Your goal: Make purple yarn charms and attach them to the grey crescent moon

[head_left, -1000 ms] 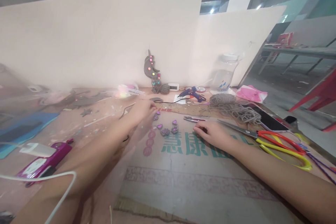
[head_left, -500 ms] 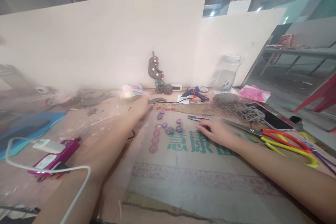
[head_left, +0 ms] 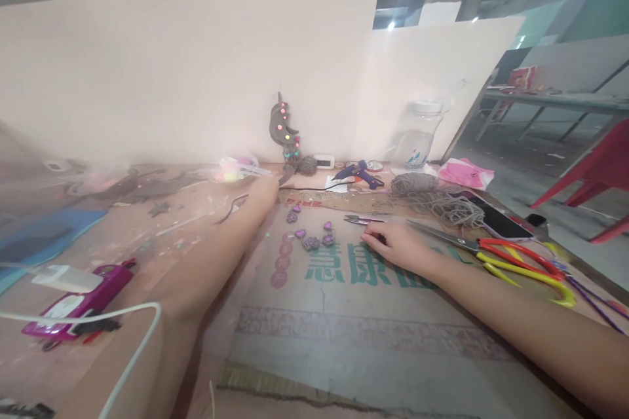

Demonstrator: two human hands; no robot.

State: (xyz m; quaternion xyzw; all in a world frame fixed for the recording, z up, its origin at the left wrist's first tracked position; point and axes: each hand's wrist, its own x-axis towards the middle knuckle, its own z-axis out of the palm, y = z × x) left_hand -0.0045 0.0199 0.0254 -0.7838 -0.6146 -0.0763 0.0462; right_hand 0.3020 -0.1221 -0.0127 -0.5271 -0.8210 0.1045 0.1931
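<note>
My left hand reaches far across the table and pinches a small dark curved piece, lifted near a ball of twine. My right hand lies on a printed cardboard sheet, its fingers curled next to small snips; I cannot see anything in it. Several small purple heart and paw shapes lie on the cardboard between my hands. A dark crescent ornament with coloured dots leans on the white board behind.
Big red-and-yellow scissors lie at the right, with a phone and loose twine behind them. A blue glue gun and clear jar stand at the back. A magenta device with a white cable lies left.
My left hand has moved further back from the ruler's left end and lifted the dark curved piece toward the twine ball. My right hand has stayed by the snips.
</note>
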